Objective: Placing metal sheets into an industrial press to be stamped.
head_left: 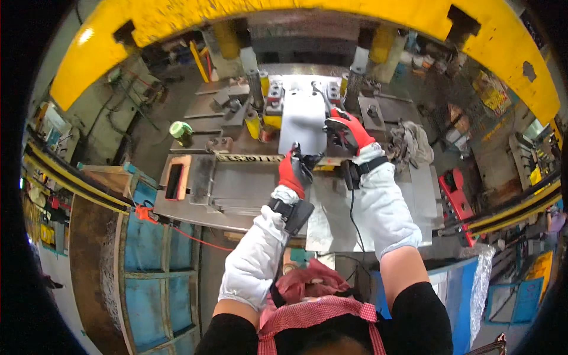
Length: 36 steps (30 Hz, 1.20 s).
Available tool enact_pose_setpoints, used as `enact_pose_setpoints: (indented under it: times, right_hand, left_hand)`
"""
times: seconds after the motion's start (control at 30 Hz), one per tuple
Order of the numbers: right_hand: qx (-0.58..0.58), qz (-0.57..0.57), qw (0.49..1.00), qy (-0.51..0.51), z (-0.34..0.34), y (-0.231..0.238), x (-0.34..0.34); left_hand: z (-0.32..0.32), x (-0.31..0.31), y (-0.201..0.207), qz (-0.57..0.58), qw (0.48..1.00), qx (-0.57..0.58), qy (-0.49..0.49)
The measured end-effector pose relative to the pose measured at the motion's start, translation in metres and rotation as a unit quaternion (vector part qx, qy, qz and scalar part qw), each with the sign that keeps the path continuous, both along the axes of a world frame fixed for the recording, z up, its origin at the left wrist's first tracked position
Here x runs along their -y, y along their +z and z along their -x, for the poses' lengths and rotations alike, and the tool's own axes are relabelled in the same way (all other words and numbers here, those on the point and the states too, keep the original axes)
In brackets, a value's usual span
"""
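Wht plate [303,115] w/ L hand [297,168] at near edge, R hand [349,131] alongside

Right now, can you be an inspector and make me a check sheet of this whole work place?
Surface: metal bench, with flat sheets lying on it.
Work things: pale flat plate between two dark posts.
Clutter: green-topped container at left, crumpled grey cloth at right.
Hands: both gloved; left hand at the plate's near edge, right hand by its right edge; grip unclear.
Cables: black cable hanging from the right wrist; red cord at lower left.
Surroundings: yellow frame arching across the top; blue-panelled structure at lower left.
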State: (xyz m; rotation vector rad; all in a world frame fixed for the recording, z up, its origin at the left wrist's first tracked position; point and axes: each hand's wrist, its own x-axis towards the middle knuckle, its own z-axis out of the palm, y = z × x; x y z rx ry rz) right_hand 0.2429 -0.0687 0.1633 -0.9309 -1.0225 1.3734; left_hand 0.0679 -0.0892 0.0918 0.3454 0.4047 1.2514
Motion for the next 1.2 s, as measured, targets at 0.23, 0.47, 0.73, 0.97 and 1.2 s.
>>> enact_pose_setpoints:
  times: [0.23, 0.47, 0.73, 0.97, 1.2]
  right_hand:
    - [0.047, 0.077, 0.994, -0.069, -0.046, -0.035, 0.214]
    - [0.058, 0.189, 0.977, -0.075, -0.075, -0.145, 0.274]
    - [0.077, 0.218, 0.959, -0.165, -0.041, -0.149, 0.262]
    - [0.074, 0.249, 0.948, -0.185, -0.036, -0.136, 0.293]
    - [0.06, 0.247, 0.944, -0.212, -0.045, -0.13, 0.309]
  left_hand:
    - [0.014, 0.01, -0.009, -0.076, 0.997, 0.0, -0.019]
    - [0.017, -0.002, -0.015, -0.033, 0.996, 0.03, -0.079]
    - [0.012, -0.008, 0.004, -0.024, 0.995, -0.091, -0.031]
    - [-0.004, -0.111, -0.043, 0.015, 0.999, -0.028, 0.031]
    - [-0.017, -0.09, -0.021, -0.028, 0.999, -0.038, -0.01]
